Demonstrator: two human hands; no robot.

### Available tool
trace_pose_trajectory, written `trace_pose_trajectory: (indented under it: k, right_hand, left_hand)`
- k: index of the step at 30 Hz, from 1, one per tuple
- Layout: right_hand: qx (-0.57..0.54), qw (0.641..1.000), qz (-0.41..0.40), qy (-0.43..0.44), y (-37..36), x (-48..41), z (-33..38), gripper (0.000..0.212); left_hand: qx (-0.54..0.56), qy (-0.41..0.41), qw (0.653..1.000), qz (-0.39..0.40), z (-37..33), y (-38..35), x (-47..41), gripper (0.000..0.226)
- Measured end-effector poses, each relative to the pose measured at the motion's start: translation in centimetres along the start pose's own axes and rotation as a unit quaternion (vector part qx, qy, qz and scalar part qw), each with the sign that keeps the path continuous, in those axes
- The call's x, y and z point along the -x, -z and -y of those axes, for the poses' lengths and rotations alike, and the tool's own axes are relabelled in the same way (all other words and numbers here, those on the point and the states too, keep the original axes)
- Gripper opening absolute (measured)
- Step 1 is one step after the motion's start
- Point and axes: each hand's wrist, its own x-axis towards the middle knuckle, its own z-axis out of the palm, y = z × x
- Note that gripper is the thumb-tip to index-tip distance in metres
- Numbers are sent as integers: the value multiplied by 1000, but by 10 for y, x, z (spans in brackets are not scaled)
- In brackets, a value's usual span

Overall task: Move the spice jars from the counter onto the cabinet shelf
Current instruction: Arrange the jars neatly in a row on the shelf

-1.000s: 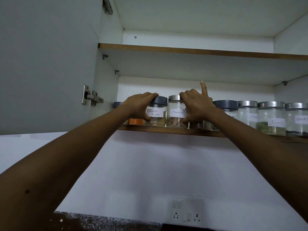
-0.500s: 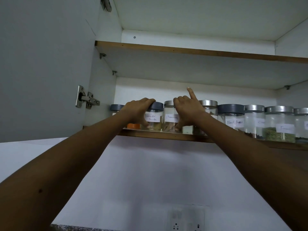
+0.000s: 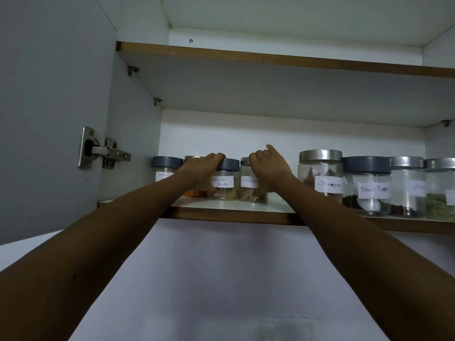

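Note:
Both arms reach up to the lower cabinet shelf [image 3: 221,210]. My left hand [image 3: 202,172] grips the coriander powder jar [image 3: 225,183], a small glass jar with a dark grey lid. My right hand [image 3: 268,168] holds a small cinnamon jar [image 3: 248,184] right beside it, index finger raised. Both jars stand on the shelf, pushed back from its front edge. An orange-filled jar [image 3: 194,193] is mostly hidden behind my left hand.
A grey-lidded jar [image 3: 163,168] stands at the shelf's far left. To the right stand a larger cinnamon jar [image 3: 320,175], a black pepper jar [image 3: 366,185] and more steel-lidded jars [image 3: 407,185]. The open door with its hinge [image 3: 103,148] is at the left. An upper shelf [image 3: 270,57] hangs above.
Both hands have pushed their two jars further back and left on the shelf. The head view has tilted upward, so the counter and socket dropped out of sight.

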Motion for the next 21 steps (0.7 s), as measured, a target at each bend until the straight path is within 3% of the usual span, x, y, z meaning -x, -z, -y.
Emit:
trace_pose_trajectory:
  k: [8,15,21]
  right_hand:
    - [1,1000,14,-8,-20,-23,4,95]
    - [-6,999,30,-22,-27,-36,6,68]
    - [21,999,33,-37,-25,-39,12,62]
  left_hand:
    - [-44,-16,998,33,6,-7,-17,96]
    - [-106,-37,993,40,14,-15,-30,106]
    - [-138,17,989,56,4,-20,-31,108]
